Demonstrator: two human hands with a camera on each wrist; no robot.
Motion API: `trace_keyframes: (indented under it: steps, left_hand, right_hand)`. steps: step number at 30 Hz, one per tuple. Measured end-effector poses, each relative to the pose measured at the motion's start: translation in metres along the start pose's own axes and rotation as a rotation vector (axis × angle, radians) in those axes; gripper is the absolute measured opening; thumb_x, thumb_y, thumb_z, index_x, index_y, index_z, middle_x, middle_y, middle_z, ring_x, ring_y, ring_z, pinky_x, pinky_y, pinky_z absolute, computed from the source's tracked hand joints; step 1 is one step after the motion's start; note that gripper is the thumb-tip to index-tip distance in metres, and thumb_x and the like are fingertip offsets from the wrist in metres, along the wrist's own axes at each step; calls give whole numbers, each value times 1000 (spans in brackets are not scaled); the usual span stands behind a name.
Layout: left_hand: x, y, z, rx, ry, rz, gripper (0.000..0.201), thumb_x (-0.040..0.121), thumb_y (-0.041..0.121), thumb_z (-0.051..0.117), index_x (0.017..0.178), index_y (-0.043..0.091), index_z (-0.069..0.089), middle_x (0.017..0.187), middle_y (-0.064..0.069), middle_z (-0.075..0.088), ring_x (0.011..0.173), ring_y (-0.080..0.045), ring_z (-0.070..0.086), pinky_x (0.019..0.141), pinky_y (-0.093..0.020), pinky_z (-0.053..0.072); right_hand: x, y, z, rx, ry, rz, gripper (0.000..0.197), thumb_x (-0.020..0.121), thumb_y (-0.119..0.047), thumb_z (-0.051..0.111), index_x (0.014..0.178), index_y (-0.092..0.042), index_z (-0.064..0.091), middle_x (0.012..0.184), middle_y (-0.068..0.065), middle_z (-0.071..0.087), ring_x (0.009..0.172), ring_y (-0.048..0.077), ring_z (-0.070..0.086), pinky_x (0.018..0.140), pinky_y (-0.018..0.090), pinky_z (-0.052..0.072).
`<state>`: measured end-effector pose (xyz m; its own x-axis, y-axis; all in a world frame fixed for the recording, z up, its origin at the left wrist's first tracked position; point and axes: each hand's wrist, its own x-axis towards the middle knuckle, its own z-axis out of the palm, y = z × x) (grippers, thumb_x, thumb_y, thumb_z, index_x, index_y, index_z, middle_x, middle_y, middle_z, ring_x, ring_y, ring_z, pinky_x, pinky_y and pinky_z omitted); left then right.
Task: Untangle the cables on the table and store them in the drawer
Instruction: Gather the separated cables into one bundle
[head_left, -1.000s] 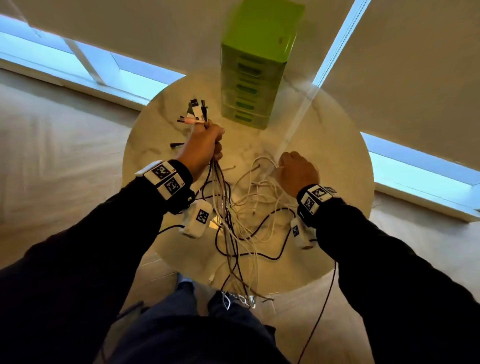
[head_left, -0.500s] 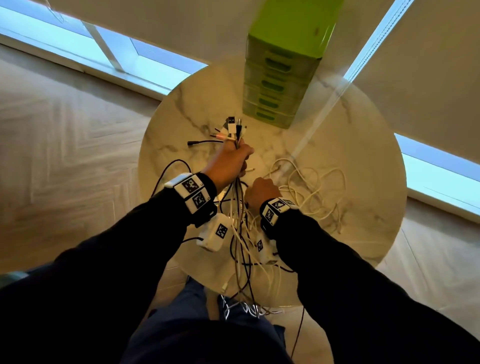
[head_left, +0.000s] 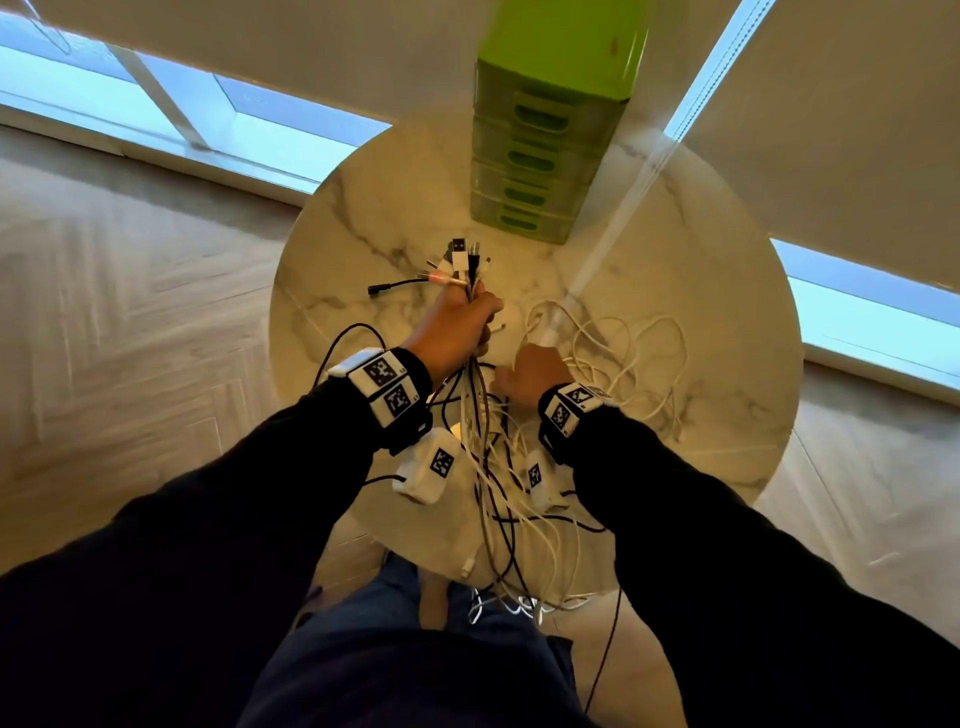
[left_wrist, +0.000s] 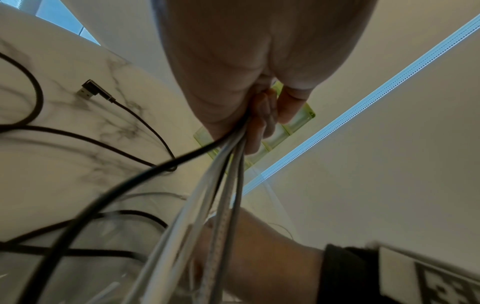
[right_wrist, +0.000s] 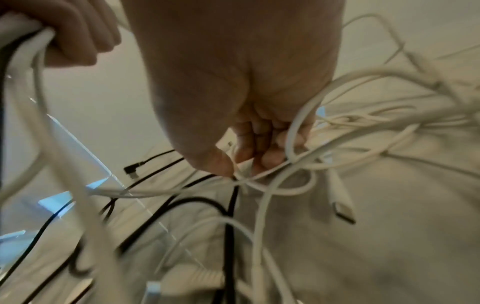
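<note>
My left hand (head_left: 465, 319) grips a bundle of cable ends (head_left: 462, 262) upright above the round marble table (head_left: 363, 228); several plugs stick out above the fist. In the left wrist view the white, grey and black strands (left_wrist: 223, 185) run down from that fist (left_wrist: 257, 121). My right hand (head_left: 527, 371) is down in the tangle of white cables (head_left: 641, 358), close beside the left. In the right wrist view its curled fingers (right_wrist: 270, 148) and thumb hold a white cable loop (right_wrist: 296, 135). The green drawer unit (head_left: 537, 156) stands at the table's far edge, all drawers closed.
A black cable with an angled plug (head_left: 378, 289) lies left of my left hand. Black and white strands (head_left: 514, 582) hang over the near table edge towards my legs. Windows and a wall lie behind the drawers; wood floor surrounds the table.
My right hand has moved left, from the table's middle to beside the left hand, and into the white cables. The left hand keeps its bundle.
</note>
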<state>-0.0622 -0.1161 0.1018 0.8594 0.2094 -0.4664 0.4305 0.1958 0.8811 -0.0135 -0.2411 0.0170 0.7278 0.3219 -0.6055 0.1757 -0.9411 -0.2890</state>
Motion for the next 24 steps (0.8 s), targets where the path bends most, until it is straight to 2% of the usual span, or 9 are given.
trace_keyframes:
  steps: [3, 6, 8, 10, 12, 16, 18, 20, 24]
  left_hand:
    - [1, -4, -7, -13, 3, 4, 33, 97, 4, 49, 73, 20, 34, 63, 1, 26, 50, -12, 27, 50, -29, 25]
    - [2, -5, -9, -88, -6, -7, 27, 92, 1, 52, 77, 20, 41, 64, 3, 31, 54, -12, 30, 54, -30, 25]
    - [0, -3, -6, -164, -25, -27, 25, 92, -1, 54, 84, 21, 45, 65, 6, 35, 55, -10, 32, 56, -27, 26]
    - [0, -2, -2, -220, -45, -44, 21, 91, 4, 59, 91, 22, 48, 68, 7, 35, 56, -8, 33, 58, -26, 26]
    - [-1, 1, 1, -231, -55, -66, 20, 86, 11, 63, 97, 21, 49, 70, 7, 35, 57, -7, 33, 58, -26, 26]
    - [-2, 3, 3, -160, -70, -53, 17, 94, 12, 61, 98, 21, 48, 74, 6, 35, 57, -8, 31, 60, -27, 27]
    - [-3, 4, 4, -131, -86, -40, 16, 94, 14, 61, 97, 22, 47, 76, 6, 39, 57, -7, 33, 59, -27, 29]
    - [-3, 5, 4, -113, -98, -34, 16, 92, 19, 62, 94, 23, 47, 74, 7, 40, 56, -7, 35, 58, -26, 31]
    - [-5, 5, 9, -148, -137, -42, 16, 94, 19, 61, 90, 24, 47, 69, 7, 35, 54, -6, 33, 58, -26, 28]
  right_hand:
    - [-1, 12, -22, 339, 128, -22, 18, 97, -34, 43, 90, -17, 46, 87, 9, 63, 82, 28, 60, 70, 34, 42]
    - [-9, 19, -58, 689, 332, 9, 20, 91, -39, 43, 77, -26, 48, 68, 0, 63, 68, 26, 61, 67, 38, 49]
    - [-23, 17, -75, 854, 438, -47, 19, 88, -39, 45, 75, -26, 48, 63, -5, 53, 62, 19, 49, 60, 36, 40]
    - [-39, 12, -84, 832, 507, -116, 19, 96, -35, 44, 80, -25, 47, 64, -6, 51, 62, 17, 45, 61, 36, 36]
    - [-52, 14, -84, 654, 520, -136, 21, 102, -32, 40, 90, -18, 50, 74, 1, 61, 68, 22, 54, 65, 36, 40]
    - [-57, 26, -62, 378, 332, -93, 20, 100, -27, 42, 94, -13, 54, 85, 14, 71, 77, 35, 66, 75, 47, 54]
    - [-63, 28, -55, 409, 416, -62, 17, 99, -24, 42, 101, -13, 54, 85, 13, 71, 75, 35, 66, 71, 43, 53]
    - [-73, 27, -57, 481, 563, -26, 17, 100, -20, 42, 108, -10, 53, 84, 8, 67, 74, 30, 60, 64, 33, 41]
    - [-96, 17, -73, 683, 801, 4, 17, 104, -24, 42, 103, -9, 51, 77, 0, 58, 69, 20, 51, 60, 30, 27]
